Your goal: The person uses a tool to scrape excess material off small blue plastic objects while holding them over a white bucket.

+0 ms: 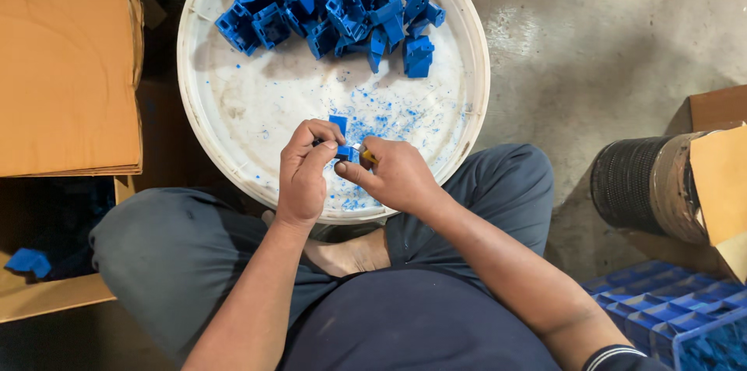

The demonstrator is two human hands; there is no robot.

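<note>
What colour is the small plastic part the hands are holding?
Blue, like the pile behind it; the small plastic part shows best in the head view.

The concrete floor (607, 36) bears a white tub lid (233, 106) (blue-flecked) and cardboard boxes (66, 75).

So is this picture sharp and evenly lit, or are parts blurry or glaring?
Head view: the hands, left hand and right hand, and the blue parts look sharp; the concrete floor shows a pale sheen; the open cardboard box lies in deep shadow.
</note>
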